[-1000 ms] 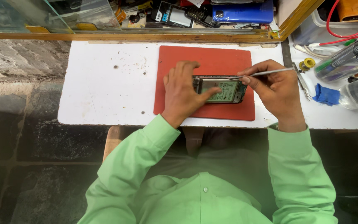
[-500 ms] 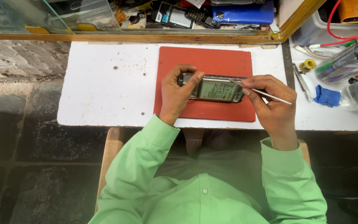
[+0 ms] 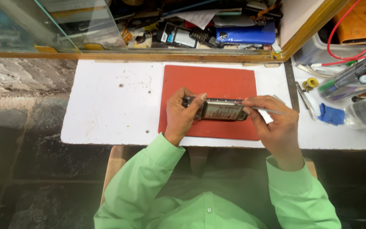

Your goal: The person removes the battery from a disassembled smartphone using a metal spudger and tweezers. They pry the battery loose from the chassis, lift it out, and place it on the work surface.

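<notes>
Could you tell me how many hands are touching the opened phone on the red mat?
2. The left hand grips the phone at its left end; the right hand, holding a thin metal tool, touches its right end. No other hands show.

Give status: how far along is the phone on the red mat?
Done: the opened dark phone lies on the red rectangular mat, back cover off and insides exposed. In hand: left hand steadies its end; right hand works a thin metal tool at its edge. Left: phone not closed; no cover visible nearby.
</notes>
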`<action>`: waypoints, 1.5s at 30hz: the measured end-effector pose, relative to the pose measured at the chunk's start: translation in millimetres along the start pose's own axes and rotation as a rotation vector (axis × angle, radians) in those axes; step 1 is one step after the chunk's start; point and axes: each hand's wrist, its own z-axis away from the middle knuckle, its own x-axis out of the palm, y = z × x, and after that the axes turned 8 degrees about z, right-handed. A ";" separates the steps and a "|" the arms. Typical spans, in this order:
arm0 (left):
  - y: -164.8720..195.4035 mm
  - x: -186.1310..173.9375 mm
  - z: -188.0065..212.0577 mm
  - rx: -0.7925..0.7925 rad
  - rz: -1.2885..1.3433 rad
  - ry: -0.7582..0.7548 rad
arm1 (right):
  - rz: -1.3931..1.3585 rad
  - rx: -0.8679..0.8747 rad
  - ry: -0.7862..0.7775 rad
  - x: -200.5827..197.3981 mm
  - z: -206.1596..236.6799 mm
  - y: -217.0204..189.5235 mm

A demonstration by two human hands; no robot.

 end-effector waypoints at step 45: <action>3.8 -9.6 -1.7 -0.113 0.096 -0.205 | -0.336 0.267 -0.302 0.2 -22.7 45.1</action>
